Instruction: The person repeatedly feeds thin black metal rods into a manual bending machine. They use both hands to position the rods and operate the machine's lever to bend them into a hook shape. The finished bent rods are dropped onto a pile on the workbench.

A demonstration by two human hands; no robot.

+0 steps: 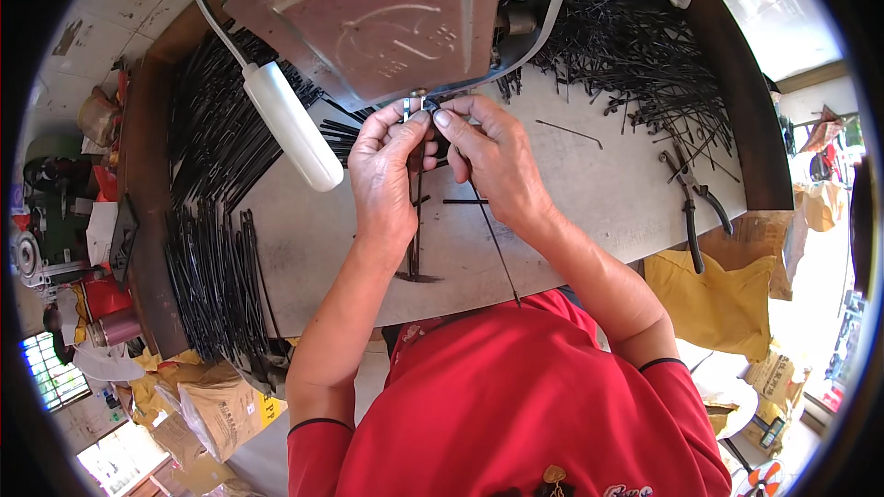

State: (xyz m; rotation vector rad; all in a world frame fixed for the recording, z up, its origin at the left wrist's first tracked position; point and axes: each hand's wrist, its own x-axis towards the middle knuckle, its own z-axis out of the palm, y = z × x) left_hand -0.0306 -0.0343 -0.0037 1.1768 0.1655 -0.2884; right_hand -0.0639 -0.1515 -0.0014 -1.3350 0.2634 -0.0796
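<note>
Head view is showing what, exactly?

"The left hand (385, 152) and right hand (500, 152) are meeting just below the machine (387, 14). Their fingers are closing narrowly on a small dark piece (430, 105), and a thin black rod (493, 237) is slanting from the right hand over the counter (599, 212)."

"How far along is it?"

"One piece is being handled, I'd judge, and isn't being laid down yet. Straight black rods (216, 281) are lying bundled on the left; a tangled heap (645, 64) is spreading on the right."

"Which side is finished?"

"I'm not seeing enough to tell; plenty may be remaining."

"And the pliers (691, 193)?"

"They're resting near the right edge, with neither hand touching them"
</note>
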